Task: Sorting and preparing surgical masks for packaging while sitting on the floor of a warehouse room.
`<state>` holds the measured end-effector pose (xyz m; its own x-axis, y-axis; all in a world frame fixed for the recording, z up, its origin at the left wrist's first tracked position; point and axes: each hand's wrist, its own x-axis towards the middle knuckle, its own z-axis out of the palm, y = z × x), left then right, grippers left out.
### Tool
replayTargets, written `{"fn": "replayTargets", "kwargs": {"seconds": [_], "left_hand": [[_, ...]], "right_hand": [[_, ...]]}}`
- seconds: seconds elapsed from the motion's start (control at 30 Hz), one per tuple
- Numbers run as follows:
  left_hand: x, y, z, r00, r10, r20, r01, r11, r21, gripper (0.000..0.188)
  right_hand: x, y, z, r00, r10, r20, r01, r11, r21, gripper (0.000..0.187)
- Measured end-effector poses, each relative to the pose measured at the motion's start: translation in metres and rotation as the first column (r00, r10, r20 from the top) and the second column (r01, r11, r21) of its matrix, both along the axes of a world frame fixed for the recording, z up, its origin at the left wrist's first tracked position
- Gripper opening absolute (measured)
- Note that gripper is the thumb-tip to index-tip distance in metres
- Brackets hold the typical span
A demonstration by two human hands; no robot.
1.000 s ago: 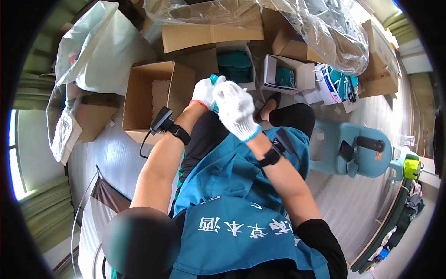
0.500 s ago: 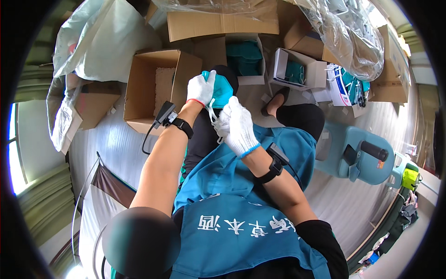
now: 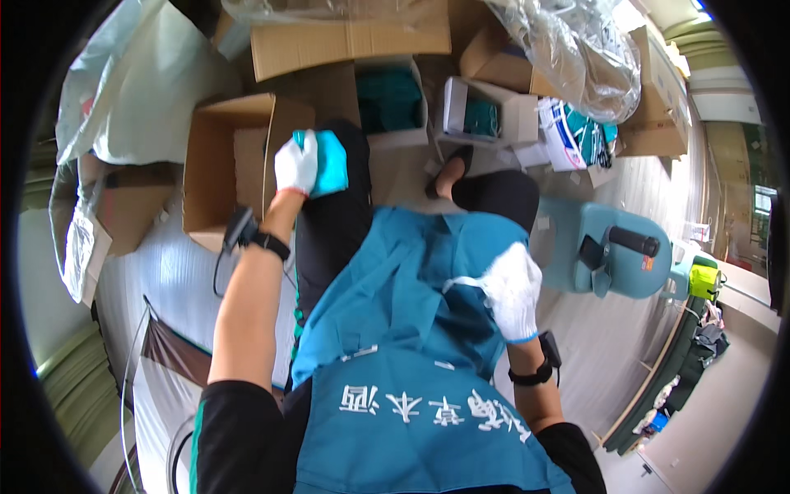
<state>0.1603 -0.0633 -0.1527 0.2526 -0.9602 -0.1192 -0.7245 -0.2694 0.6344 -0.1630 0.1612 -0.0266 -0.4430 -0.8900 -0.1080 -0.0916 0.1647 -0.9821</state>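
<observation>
My left hand (image 3: pixel 297 167), in a white knit glove, grips a teal face mask (image 3: pixel 331 162) by its left side, above my left thigh and beside the open brown carton (image 3: pixel 216 165). Well apart from it, over the right side of my lap, my gloved right hand (image 3: pixel 513 292) is closed. A thin white strap (image 3: pixel 462 281) sticks out of its left side; the fingers are partly blurred. Teal masks (image 3: pixel 388 97) fill a white-walled box beyond my knees, and more teal pieces (image 3: pixel 482 117) lie in a smaller white box (image 3: pixel 516 115) to its right.
Large cartons (image 3: pixel 350 43) and clear plastic sheeting (image 3: pixel 580 58) stand at the back. A white plastic bag (image 3: pixel 148 82) bulges at the far left. To my right is a blue-grey stool (image 3: pixel 629 230) with a dark cylinder on it. My blue apron (image 3: pixel 395 272) covers my lap.
My hands have separated. The left has shifted a little left with the mask; the right has moved down and right, with the white strap trailing from it. The whole view has shifted somewhat.
</observation>
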Motion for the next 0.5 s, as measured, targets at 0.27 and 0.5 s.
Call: {"fn": "replayTargets", "kwargs": {"seconds": [0.27,0.5], "left_hand": [[-0.060,0.002,0.084,0.802,-0.051,-0.595,0.100,0.994,0.049,0.024],[-0.109,-0.068,0.004,0.588,0.203,-0.783,0.002,0.968,0.252,0.025]], "right_hand": [[-0.054,0.018,-0.044,0.915,-0.160,0.371,0.089,0.976,0.201,0.028],[-0.050,0.013,-0.042,0.921,-0.141,0.362,0.086,0.983,0.164,0.021]]}}
